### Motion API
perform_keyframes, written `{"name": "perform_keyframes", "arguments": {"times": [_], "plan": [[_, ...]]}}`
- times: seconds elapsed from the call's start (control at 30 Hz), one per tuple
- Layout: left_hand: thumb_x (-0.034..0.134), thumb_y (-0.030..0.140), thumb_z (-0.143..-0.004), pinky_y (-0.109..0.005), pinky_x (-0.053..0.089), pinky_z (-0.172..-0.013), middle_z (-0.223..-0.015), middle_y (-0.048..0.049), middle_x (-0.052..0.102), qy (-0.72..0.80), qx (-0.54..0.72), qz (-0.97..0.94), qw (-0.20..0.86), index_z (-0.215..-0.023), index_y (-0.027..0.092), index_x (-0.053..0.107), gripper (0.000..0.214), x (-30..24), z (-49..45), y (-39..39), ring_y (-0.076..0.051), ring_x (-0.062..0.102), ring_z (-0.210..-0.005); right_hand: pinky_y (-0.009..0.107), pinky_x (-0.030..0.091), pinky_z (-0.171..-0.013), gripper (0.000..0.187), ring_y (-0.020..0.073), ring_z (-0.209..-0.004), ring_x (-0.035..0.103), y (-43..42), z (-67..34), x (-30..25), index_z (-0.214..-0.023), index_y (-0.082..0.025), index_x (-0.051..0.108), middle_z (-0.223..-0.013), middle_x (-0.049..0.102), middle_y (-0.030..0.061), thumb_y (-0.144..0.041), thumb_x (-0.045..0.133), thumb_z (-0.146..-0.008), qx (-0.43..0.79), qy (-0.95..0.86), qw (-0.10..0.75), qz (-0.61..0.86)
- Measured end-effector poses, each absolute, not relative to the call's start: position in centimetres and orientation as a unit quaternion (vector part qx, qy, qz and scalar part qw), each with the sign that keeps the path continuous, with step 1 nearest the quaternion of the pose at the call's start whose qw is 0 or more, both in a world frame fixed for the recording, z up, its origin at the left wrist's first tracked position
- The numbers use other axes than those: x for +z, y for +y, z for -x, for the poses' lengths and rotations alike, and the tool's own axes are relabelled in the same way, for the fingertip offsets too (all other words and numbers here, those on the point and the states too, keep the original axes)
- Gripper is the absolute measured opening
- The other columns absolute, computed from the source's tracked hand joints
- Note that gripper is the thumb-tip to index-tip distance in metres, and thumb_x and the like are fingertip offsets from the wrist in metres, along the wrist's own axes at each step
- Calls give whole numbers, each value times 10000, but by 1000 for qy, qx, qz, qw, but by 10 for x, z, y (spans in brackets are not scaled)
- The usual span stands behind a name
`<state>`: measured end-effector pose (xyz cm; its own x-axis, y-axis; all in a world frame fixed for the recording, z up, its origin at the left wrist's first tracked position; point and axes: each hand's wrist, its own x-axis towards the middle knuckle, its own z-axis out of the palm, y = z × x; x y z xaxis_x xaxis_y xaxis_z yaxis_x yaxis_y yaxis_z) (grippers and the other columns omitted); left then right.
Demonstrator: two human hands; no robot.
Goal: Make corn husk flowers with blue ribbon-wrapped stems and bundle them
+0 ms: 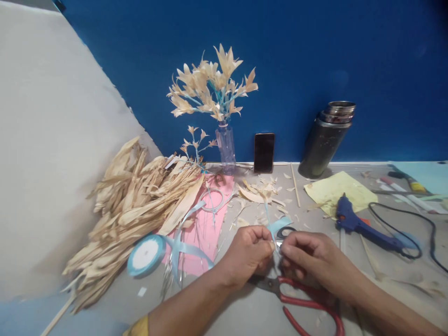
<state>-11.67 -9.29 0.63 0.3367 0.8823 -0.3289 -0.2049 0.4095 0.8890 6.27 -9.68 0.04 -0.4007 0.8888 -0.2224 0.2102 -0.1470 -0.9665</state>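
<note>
My left hand [250,254] pinches the thin stem of a corn-husk flower [262,192], which points away from me. Light blue ribbon [281,225] is wrapped on the stem, and a short flap sticks out to the right. Close beside it, my right hand [315,256] has thumb and fingers pressed together at the lower stem; what lies between them is hidden. Red-handled scissors [308,302] lie on the table under my hands. Behind my fingers shows a black loop handle [286,231], partly covered.
Dried husks [140,210] are heaped left, near a ribbon spool [146,254] and pink paper [219,205] with wires. Finished flowers [213,86] stand in a clear vase [226,147]. A phone [264,153], a flask [325,140] and a corded blue glue gun [366,228] sit further right.
</note>
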Motion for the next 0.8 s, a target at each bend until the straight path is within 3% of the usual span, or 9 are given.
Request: {"name": "perform_keyframes", "arguments": {"times": [0.07,0.23,0.4,0.57,0.8], "plan": [[576,189,-602,-198,158,-382,-404,96,395,425,366,-394,728,-641,185,518,71,7,116,-94,-36,263,-361,221,388,-494,369,105,-484,511,-94,-66,1,-681,-172,628,-529,558,-30,-488,618,-871,588,-570,310,483],[583,155,-565,-193,148,-368,-387,94,406,416,311,-399,756,-614,172,551,61,5,112,-97,-27,258,-338,229,415,-554,324,124,-604,551,-88,-68,2,-921,-188,692,-702,638,-11,-490,712,-805,629,-519,356,456],[700,207,-602,-185,196,-350,-472,39,543,422,293,-391,764,-623,144,599,121,-2,111,-97,-33,366,-331,238,417,-600,319,122,-625,532,-88,-66,1,-686,-165,659,-664,629,-9,-453,775,-758,635,-520,360,443],[802,279,-607,-167,224,-339,-527,6,609,417,285,-372,779,-702,117,653,240,-3,114,-94,-38,435,-346,250,391,-573,322,121,-593,524,-89,-69,-4,-734,-169,641,-650,608,-18,-460,772,-772,674,-467,371,437],[803,234,-569,-155,247,-331,-542,-3,633,410,277,-348,796,-763,129,648,269,-1,114,-94,-50,467,-347,237,267,-512,358,86,-516,370,-89,-71,-2,-698,-170,611,-550,493,-57,-484,755,-796,653,-465,391,453]]}}
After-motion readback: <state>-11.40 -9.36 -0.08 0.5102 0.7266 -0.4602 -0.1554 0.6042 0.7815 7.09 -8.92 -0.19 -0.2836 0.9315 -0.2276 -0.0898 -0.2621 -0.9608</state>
